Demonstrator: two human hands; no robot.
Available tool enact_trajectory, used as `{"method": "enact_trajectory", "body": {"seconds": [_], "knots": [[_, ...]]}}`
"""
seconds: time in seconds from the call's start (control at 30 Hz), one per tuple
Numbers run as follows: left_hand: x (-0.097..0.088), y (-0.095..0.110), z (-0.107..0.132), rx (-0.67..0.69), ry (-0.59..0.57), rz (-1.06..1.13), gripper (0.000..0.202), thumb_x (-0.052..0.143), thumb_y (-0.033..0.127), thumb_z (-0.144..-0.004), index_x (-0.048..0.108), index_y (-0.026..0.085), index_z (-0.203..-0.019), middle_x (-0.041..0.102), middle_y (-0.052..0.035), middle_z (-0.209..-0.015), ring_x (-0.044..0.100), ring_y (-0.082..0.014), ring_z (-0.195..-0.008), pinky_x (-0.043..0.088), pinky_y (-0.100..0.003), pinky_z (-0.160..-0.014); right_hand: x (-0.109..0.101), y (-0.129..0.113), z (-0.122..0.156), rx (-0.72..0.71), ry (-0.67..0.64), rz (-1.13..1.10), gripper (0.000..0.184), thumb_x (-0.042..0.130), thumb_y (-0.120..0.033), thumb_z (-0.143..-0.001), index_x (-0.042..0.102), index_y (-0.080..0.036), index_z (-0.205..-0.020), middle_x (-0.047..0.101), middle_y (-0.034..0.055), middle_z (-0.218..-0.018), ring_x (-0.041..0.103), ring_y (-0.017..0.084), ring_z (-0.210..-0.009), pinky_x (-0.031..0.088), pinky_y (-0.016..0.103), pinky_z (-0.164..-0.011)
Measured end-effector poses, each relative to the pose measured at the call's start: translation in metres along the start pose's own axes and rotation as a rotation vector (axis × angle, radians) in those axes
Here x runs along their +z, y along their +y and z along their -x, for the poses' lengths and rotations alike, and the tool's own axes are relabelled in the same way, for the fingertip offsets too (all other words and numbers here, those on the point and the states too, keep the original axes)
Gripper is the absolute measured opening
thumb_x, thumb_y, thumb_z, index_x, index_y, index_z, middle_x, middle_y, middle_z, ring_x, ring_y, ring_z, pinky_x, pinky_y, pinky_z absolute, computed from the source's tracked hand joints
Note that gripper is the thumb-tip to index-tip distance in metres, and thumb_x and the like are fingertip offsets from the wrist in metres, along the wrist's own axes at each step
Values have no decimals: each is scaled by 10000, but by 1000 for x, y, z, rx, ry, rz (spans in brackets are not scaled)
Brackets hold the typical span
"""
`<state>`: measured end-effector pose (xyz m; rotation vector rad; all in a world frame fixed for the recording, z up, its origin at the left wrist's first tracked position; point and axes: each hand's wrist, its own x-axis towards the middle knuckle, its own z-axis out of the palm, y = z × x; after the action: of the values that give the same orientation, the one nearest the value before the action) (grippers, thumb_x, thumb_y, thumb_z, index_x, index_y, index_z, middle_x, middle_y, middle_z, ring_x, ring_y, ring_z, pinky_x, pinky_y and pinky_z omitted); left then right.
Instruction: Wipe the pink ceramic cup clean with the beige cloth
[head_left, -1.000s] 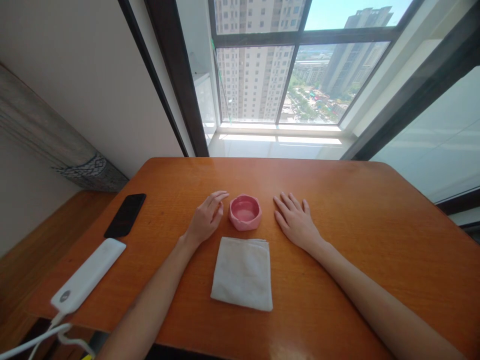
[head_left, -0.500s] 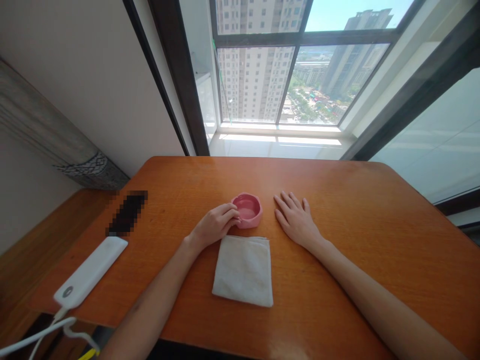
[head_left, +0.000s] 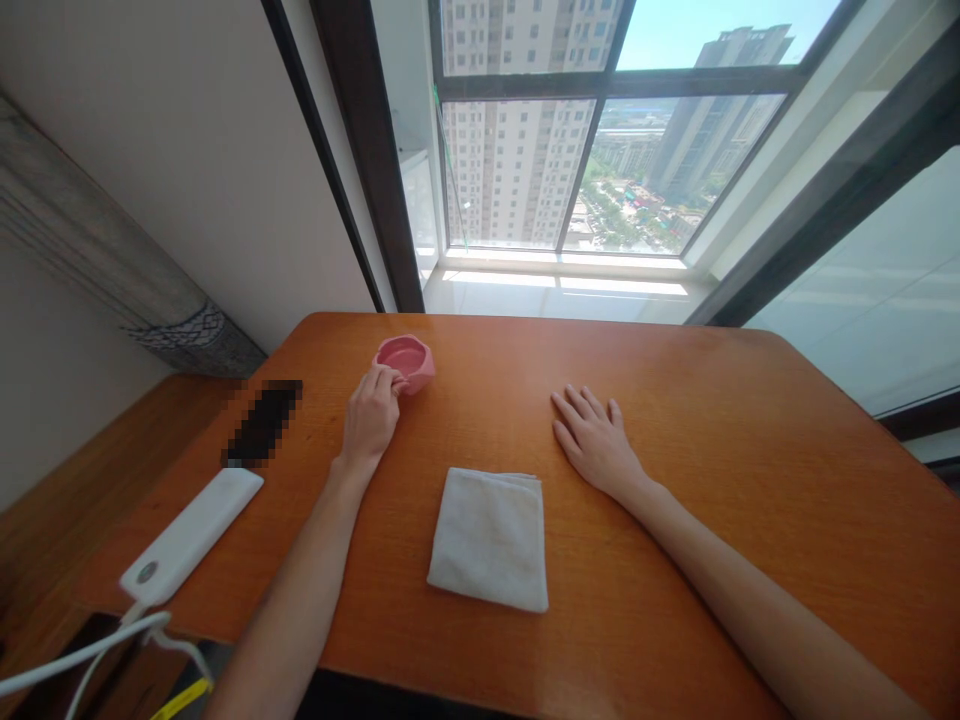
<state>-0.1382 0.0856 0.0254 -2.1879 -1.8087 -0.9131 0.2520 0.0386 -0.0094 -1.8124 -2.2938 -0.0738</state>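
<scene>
My left hand (head_left: 373, 412) grips the near rim of a pink ashtray-like bowl (head_left: 418, 376) with angular sides, close to the far left part of the table. The bowl's inside shows no contents. Flat on the wood to the right lies my right hand (head_left: 595, 440), fingers spread, touching only the tabletop. Between my forearms a folded white cloth (head_left: 489, 540) lies flat, apart from both hands.
The brown wooden table (head_left: 675, 600) has rounded far corners and ends near the window (head_left: 555, 170). On its left side lie a white power strip (head_left: 191, 535) with white cables (head_left: 90, 655) and a dark pixelated object (head_left: 262, 425). A grey curtain (head_left: 112, 230) hangs beyond the left edge.
My left hand has carried the pink bowl away from beside the cloth, leftward and farther back on the table. My right hand and the cloth have stayed in place.
</scene>
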Motion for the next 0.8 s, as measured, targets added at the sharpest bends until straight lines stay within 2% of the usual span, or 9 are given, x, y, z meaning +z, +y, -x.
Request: {"method": "enact_trajectory", "body": {"seconds": [0.13, 0.27, 0.67, 0.73, 0.8], "knots": [[-3, -35, -1, -186, 56, -128, 216, 500, 303, -1105, 673, 194, -1036, 721, -124, -1139, 712, -311, -1043, 530, -387, -867, 2, 1, 0, -6, 6, 9, 553, 316, -400, -1148, 497, -243, -1647, 468, 130, -1736, 392, 375, -1615, 265, 714, -1292], [-2, -50, 0, -296, 68, -166, 225, 507, 302, -1096, 688, 185, -1031, 723, -140, -1179, 714, -317, -1040, 524, -393, -851, 2, 1, 0, -3, 16, 10, 551, 324, -394, -1144, 500, -253, -1647, 477, 127, -1730, 398, 375, -1613, 265, 712, -1293], [-2, -48, 0, -375, -21, -145, 223, 529, 319, -1078, 706, 185, -1055, 715, -158, -1228, 717, -326, -1052, 548, -420, -878, 1, 0, 0, 4, 6, -4, 566, 292, -408, -1148, 501, -233, -1644, 465, 129, -1738, 391, 377, -1617, 256, 721, -1293], [-7, -44, -2, -367, -6, -125, 218, 554, 317, -1064, 714, 180, -1116, 708, -163, -1283, 718, -334, -1090, 558, -434, -906, 1, 0, -1, 0, 10, -7, 564, 298, -408, -1145, 498, -248, -1648, 468, 129, -1736, 392, 379, -1615, 259, 726, -1288], [-15, -31, -4, -329, 53, -103, 264, 589, 314, -1045, 702, 185, -1246, 664, -167, -1420, 707, -343, -1171, 559, -449, -968, 2, 0, -1, -1, 12, -6, 563, 300, -406, -1144, 501, -247, -1645, 470, 130, -1734, 391, 380, -1614, 259, 727, -1287]]}}
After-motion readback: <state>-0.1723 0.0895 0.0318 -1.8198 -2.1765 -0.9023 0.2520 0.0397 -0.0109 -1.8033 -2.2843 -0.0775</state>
